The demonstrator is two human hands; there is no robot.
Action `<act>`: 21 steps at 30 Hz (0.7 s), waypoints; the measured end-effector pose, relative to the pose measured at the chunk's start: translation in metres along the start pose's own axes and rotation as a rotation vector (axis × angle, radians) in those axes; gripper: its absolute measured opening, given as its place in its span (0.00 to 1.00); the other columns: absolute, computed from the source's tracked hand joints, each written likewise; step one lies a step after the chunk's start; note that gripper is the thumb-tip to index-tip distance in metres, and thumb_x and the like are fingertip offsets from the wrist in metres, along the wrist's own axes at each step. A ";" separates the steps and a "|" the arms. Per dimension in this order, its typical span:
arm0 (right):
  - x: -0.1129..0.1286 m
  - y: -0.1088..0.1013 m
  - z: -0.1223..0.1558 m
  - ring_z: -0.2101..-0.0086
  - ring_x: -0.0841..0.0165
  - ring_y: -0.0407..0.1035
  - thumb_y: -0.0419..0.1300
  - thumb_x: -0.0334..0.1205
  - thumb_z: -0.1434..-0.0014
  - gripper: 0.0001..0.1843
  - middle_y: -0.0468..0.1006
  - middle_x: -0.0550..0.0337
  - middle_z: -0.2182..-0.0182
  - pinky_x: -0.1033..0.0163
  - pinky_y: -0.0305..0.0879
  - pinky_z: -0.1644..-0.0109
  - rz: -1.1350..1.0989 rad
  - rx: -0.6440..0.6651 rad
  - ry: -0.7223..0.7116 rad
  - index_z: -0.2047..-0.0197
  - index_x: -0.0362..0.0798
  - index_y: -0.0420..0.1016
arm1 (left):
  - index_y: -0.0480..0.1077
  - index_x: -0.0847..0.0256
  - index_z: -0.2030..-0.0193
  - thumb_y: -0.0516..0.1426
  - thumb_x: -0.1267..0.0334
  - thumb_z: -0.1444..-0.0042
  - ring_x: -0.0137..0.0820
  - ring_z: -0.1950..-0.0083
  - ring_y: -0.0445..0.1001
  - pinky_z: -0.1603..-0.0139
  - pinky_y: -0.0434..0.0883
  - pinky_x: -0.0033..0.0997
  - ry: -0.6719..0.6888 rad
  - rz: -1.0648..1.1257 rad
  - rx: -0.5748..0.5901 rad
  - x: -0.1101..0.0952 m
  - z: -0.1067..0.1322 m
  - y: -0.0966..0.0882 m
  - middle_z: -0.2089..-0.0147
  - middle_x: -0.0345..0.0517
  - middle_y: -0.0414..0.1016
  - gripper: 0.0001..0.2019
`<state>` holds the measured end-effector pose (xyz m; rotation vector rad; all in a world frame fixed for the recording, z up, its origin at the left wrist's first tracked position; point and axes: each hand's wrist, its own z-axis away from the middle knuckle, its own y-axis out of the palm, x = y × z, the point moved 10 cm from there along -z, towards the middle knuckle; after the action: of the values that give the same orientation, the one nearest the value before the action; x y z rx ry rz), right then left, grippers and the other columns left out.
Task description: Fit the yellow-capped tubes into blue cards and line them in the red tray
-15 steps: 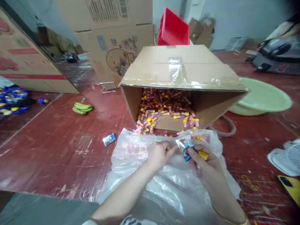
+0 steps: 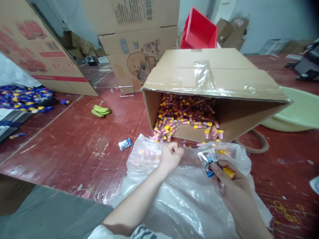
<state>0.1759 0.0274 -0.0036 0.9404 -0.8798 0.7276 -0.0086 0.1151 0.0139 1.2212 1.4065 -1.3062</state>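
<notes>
My right hand [image 2: 230,181] pinches a small blue-and-silver foil packet [image 2: 208,161] between thumb and fingers. A small clear tube with a yellow cap [image 2: 228,172] is tucked in the same hand, partly hidden by the fingers. To its left, my left hand [image 2: 171,155] is closed in a fist; whatever it holds, if anything, is hidden. Both hands are over a translucent plastic sheet or bag [image 2: 179,199]. Beyond them a cardboard box [image 2: 209,71] lies on its side, its opening towards me. Many pink tubes with yellow caps [image 2: 184,108] fill its inside and spill over its edge.
Another blue packet [image 2: 125,144] lies on the red floor [image 2: 74,142], with green bananas [image 2: 101,111] farther off. A pale green basin [image 2: 296,109] stands right of the box, a red crate [image 2: 199,31] behind it. Yellow rubber bands [image 2: 286,212] lie at lower right. Blue items [image 2: 25,98] are heaped at left.
My left hand has drawn away from the packet and curled into a fist. My right hand still holds the packet and tube. The view has turned left.
</notes>
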 end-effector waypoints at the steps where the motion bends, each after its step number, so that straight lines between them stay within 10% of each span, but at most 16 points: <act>1: -0.001 0.000 0.000 0.88 0.81 0.57 0.75 0.42 0.61 0.17 0.68 0.69 0.85 0.76 0.50 0.86 0.003 -0.003 -0.002 0.72 0.48 0.72 | 0.46 0.55 0.82 0.51 0.69 0.53 0.23 0.81 0.50 0.78 0.49 0.23 -0.013 0.017 0.003 0.001 0.000 0.000 0.82 0.30 0.45 0.15; 10: -0.001 0.002 0.002 0.89 0.82 0.55 0.75 0.43 0.59 0.17 0.65 0.70 0.87 0.76 0.48 0.86 0.011 0.028 -0.006 0.72 0.47 0.72 | 0.64 0.58 0.60 0.54 0.62 0.42 0.29 0.75 0.68 0.71 0.62 0.26 -0.035 0.009 0.161 0.006 0.006 0.022 0.76 0.36 0.70 0.05; 17: -0.006 -0.003 0.002 0.88 0.82 0.56 0.76 0.43 0.62 0.20 0.69 0.70 0.84 0.76 0.49 0.85 0.000 -0.019 0.012 0.72 0.47 0.71 | 0.58 0.58 0.83 0.53 0.51 0.40 0.28 0.79 0.59 0.74 0.57 0.29 0.012 -0.102 0.097 -0.004 0.010 0.011 0.84 0.36 0.57 0.22; 21: -0.010 0.005 0.000 0.89 0.82 0.53 0.76 0.47 0.63 0.22 0.65 0.71 0.87 0.75 0.42 0.87 0.030 -0.010 0.030 0.73 0.47 0.70 | 0.71 0.60 0.69 0.50 0.46 0.39 0.35 0.62 0.73 0.58 0.67 0.32 0.032 0.132 0.116 -0.021 0.022 0.013 0.65 0.47 0.75 0.20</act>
<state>0.1677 0.0281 -0.0106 0.9074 -0.8720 0.7602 0.0070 0.0908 0.0302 1.3938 1.2641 -1.2967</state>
